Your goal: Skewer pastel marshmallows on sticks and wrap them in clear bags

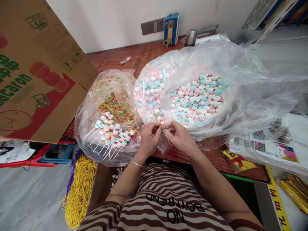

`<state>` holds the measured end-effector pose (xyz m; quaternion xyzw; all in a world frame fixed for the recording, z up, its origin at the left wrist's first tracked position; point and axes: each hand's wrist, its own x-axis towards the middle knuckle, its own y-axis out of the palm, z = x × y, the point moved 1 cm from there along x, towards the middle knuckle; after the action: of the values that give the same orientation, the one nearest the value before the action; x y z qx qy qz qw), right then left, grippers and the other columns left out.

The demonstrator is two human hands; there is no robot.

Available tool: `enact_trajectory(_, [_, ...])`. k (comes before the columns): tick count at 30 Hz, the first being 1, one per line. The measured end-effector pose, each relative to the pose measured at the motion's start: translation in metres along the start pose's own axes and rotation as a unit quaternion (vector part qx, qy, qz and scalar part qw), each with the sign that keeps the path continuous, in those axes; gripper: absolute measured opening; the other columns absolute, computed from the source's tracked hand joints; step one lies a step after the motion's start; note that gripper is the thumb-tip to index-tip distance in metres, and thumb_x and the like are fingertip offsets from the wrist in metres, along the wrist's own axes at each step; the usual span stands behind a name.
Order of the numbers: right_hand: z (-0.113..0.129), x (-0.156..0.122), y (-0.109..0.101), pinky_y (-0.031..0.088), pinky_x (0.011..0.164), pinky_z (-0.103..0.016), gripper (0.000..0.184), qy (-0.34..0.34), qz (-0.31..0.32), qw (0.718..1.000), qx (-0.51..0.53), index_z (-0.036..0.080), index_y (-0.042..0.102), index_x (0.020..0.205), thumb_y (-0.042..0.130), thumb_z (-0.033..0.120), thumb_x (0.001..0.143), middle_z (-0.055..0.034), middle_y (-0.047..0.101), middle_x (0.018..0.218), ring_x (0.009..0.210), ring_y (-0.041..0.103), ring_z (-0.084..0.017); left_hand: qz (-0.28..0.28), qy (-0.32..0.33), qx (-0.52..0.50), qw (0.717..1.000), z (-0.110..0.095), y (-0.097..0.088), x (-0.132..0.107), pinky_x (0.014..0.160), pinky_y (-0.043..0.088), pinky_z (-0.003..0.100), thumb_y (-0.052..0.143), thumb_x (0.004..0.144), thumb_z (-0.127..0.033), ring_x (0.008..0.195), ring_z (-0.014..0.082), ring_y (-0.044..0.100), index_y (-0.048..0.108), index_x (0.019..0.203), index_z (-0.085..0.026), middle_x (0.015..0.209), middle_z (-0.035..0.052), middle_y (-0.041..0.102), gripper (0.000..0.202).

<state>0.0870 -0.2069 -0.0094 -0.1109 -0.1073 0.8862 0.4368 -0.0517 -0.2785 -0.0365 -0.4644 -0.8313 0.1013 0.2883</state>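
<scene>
My left hand is closed in a pinch at the candy end of a candy skewer, which shows pink, white and yellow pieces. My right hand is closed around the skewer's lower part, where a bit of white stick shows under the fingers. Just beyond both hands lies a big clear plastic bag of pink, white and blue round candies. To the left, finished-looking candy skewers lie in a pile, sticks pointing toward me. They rest on another clear bag holding small multicoloured ring-shaped candies.
A large cardboard box stands at the left. Behind the bags are a blue device, a wall socket strip and a metal cup. Printed plastic packs lie at the right. Yellow bead strands hang below left.
</scene>
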Motion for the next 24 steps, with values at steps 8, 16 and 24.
enact_trajectory(8, [-0.002,0.012,0.007,0.041,0.06,-0.027,0.014,-0.047,-0.078,0.993,-0.074,0.022,0.055,0.095,0.052,0.028,0.082,0.0004,0.064,0.074,0.062,0.058,-0.017,-0.014,0.098,0.063,0.993,-0.005,-0.003,0.002,0.072,0.053,0.026,0.057,0.096,-0.013,0.078,0.0134,0.069,0.066,0.1,-0.02,0.087,0.0018,0.072,0.013])
enact_trajectory(16, [-0.003,0.005,0.014,0.038,0.06,-0.025,0.029,-0.092,-0.1,0.987,-0.089,0.022,0.064,0.116,0.05,0.032,0.093,0.0049,0.056,0.061,0.055,0.053,-0.015,-0.037,0.168,0.135,0.976,-0.01,-0.003,0.011,0.073,0.05,0.025,0.052,0.098,-0.013,0.083,0.0148,0.068,0.06,0.101,-0.018,0.088,0.0036,0.069,0.009])
enact_trajectory(24, [0.008,0.013,0.016,0.031,0.057,-0.027,0.021,-0.077,-0.118,0.964,-0.224,0.021,0.062,0.101,0.045,0.025,0.091,0.0018,0.055,0.06,0.054,0.051,-0.018,-0.039,0.168,0.154,0.973,-0.014,0.005,0.005,0.071,0.048,0.027,0.047,0.101,-0.019,0.079,0.0157,0.065,0.058,0.1,-0.019,0.086,0.0043,0.066,0.012])
